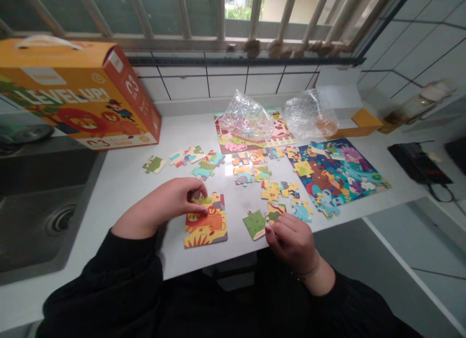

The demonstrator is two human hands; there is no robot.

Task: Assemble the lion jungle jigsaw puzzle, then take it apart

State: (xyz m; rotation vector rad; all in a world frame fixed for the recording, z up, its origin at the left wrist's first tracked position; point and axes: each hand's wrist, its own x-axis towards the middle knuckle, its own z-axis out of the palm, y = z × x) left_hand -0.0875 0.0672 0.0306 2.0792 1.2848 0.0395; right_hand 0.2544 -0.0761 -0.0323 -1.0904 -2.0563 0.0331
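Joined jigsaw puzzle pieces with a lion picture [210, 227] lie flat near the counter's front edge. My left hand [182, 199] is bent over their upper left part, thumb and fingers closed at the pieces. To the right, my right hand [291, 237] is curled, with its fingertips at the edge of a green puzzle piece [255, 223]. A part-covered puzzle piece [275, 212] lies just above those fingertips. Behind the hands are several loose pieces, among them a yellow one [270, 191] and a light blue one [301, 210].
An orange puzzle box [83, 105] stands at the left by the sink [32, 216]. A farm picture sheet [236, 146] lies at the back under crumpled clear plastic [251, 115]. A dark blue picture [338, 170] lies right, with pieces on it. An open carton [355, 126] stands behind.
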